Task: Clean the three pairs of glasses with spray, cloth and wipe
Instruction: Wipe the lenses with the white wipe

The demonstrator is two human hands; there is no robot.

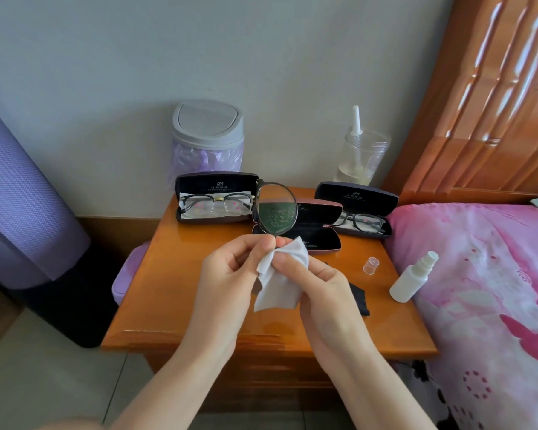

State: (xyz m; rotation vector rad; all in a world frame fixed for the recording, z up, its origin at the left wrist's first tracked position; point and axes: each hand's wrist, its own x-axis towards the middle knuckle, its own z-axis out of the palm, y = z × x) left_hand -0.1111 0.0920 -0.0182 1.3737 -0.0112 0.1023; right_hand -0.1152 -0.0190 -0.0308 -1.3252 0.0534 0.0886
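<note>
White wipe (278, 283) at frame centre, pinched in right grip (320, 287), left grip (230, 274) pinching glasses (277, 212) by lower rim above worktop (174, 290), spray bottle (412, 279) at centre right, left pair (218, 203) and right pair (362, 223) cased behind.

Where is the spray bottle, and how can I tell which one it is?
Look at the wooden nightstand beside the pink bed. At its right edge, by the bedding, sits the spray bottle. It is small, white and uncapped, unlike the clear jar at the back.
</note>
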